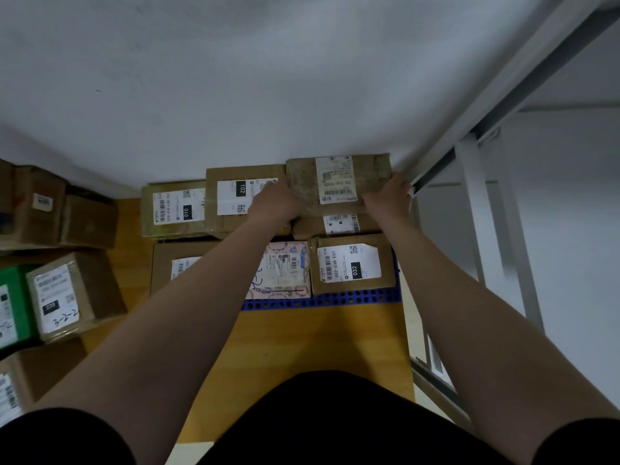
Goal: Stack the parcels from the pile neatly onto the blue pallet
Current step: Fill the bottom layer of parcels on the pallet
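Both the left hand (275,199) and right hand (391,196) grasp the top box (335,182), fingertips hidden behind its edges, its label blurred.

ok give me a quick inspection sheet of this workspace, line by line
surface: blue pallet with a perforated edge, lying on a wooden floor
job's things: taped brown parcel sits on a second layer at the pallet's far right corner; parcels 010, 102 and 032 and a patterned pink parcel already placed; unstacked pile at left
clutter: green box among the pile
hands: left hand and right hand grip opposite sides of the taped brown parcel
cables: nothing seen
surroundings: white wall behind the pallet, white metal frame at right
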